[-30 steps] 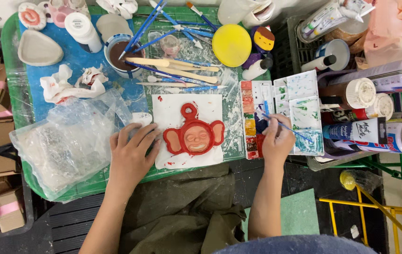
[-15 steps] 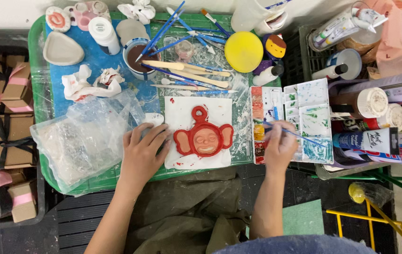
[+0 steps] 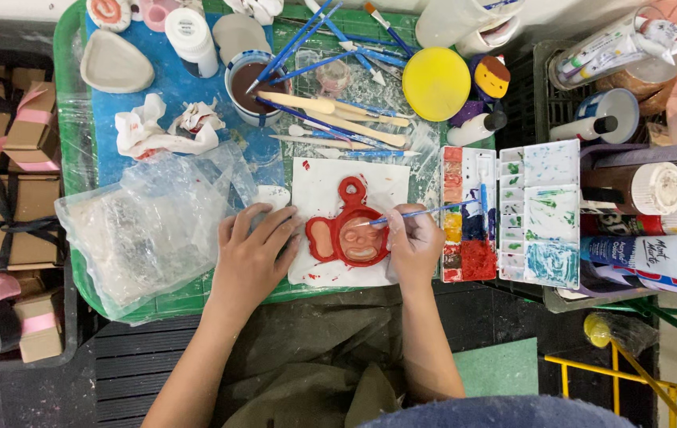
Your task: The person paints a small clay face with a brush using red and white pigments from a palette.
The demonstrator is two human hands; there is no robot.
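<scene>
A red-painted clay figure (image 3: 350,235) with a round face, two side ears and a loop on top lies on a white sheet (image 3: 321,184). My left hand (image 3: 253,255) rests flat on the sheet's left edge, fingers spread and touching the figure's left ear. My right hand (image 3: 414,247) grips a thin blue paintbrush (image 3: 425,212); its tip touches the upper part of the figure's face. The brush handle points right over an open paint palette (image 3: 505,214).
A green tray (image 3: 65,95) carries a crumpled plastic bag (image 3: 144,226), a cup of brown water (image 3: 249,83) with brushes, wooden tools (image 3: 330,111), a yellow lid (image 3: 436,83) and white jars. Paint tubes and bottles (image 3: 647,254) crowd the right. Cardboard boxes (image 3: 17,143) stand left.
My right hand has moved left from the palette to the figure, and the brush tip now touches the face. My left hand stays on the sheet.
</scene>
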